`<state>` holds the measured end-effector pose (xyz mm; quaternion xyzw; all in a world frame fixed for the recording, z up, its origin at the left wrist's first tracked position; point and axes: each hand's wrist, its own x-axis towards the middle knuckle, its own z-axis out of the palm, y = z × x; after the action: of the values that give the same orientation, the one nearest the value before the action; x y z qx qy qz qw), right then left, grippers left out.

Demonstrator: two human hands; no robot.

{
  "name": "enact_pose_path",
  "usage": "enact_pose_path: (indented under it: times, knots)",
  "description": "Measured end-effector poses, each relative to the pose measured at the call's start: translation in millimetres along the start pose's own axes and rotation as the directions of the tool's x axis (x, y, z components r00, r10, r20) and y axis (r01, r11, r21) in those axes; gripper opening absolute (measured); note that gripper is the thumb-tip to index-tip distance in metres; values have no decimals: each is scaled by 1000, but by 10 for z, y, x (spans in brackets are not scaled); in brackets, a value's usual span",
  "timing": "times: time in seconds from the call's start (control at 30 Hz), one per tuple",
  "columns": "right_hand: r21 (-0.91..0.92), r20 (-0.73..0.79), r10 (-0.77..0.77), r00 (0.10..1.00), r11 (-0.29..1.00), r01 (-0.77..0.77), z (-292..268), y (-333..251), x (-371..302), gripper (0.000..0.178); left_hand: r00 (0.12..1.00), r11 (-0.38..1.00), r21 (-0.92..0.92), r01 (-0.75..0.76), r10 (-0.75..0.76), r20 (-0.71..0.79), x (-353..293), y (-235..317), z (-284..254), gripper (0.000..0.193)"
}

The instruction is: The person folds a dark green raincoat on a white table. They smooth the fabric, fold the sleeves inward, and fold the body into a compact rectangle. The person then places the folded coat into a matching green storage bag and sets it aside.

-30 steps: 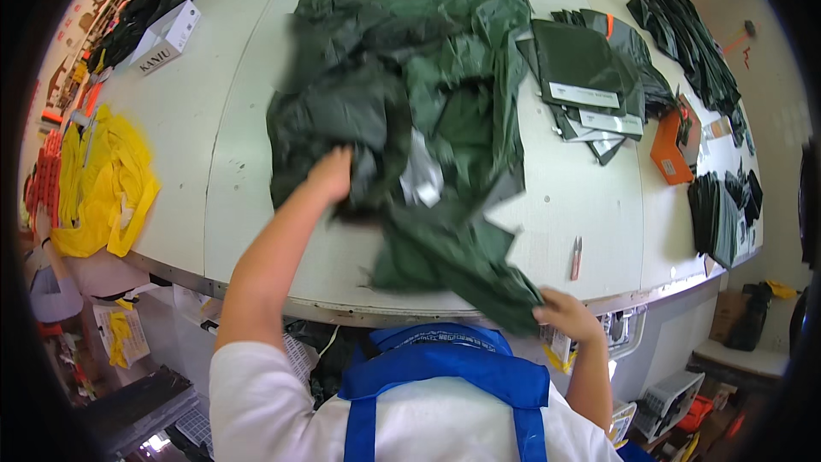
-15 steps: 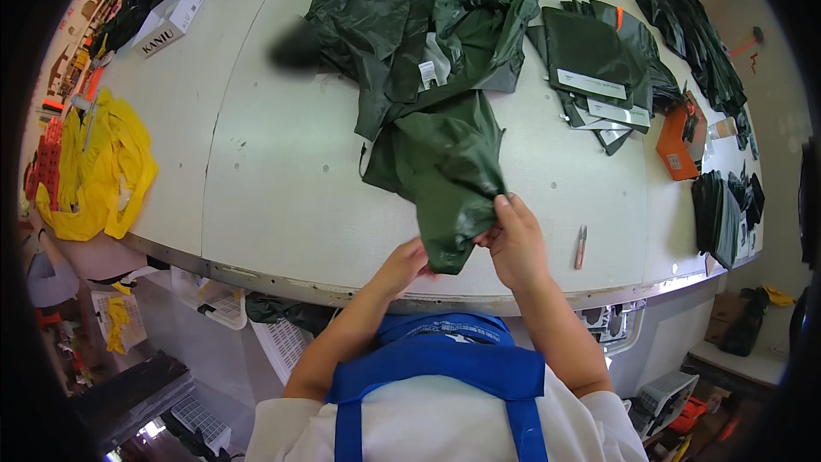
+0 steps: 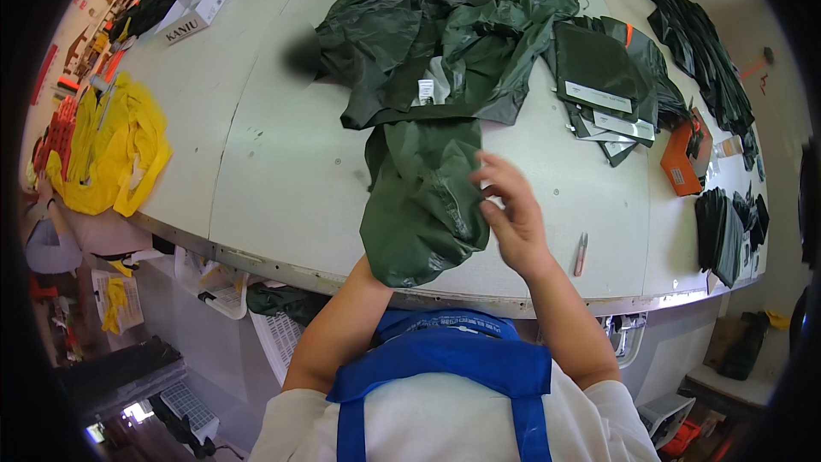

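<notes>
A dark green garment (image 3: 453,111) lies on the white table (image 3: 282,162) in front of the person, its cloth thin, glossy and creased; the wider part is spread at the far side in loose folds, greyish along its near edge, with a small white label (image 3: 425,92) showing against a pale patch inside; from under that edge a rounded, pouch-like section (image 3: 423,205) reaches toward the person, puffed out and shiny, its rounded end close to the table's near rim; the left forearm (image 3: 342,321) runs up to this end and the left hand is hidden by the cloth, so I cannot tell whether it grips anything; the right hand (image 3: 517,214) is just beside the section's right side, fingers half bent and thumb apart from them, clasping nothing, though whether a fingertip brushes the cloth I cannot tell; the wider part lies beyond both hands, the pouch-like section between them.
</notes>
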<state>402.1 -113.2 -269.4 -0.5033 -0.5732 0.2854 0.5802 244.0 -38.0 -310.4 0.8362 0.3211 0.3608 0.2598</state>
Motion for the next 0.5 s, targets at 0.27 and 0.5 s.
enact_pose_path:
  times: [0.27,0.5]
  knots:
    - [-88,429,38,903,996,0,38,216,65,35,986,872,-467,144,-169,-13,-174,169,-65,54]
    - [-50,-269,-13,963,999,-1,-137,637,-361,70,997,753,-658,3,-51,-54,-20,-285,-69,37]
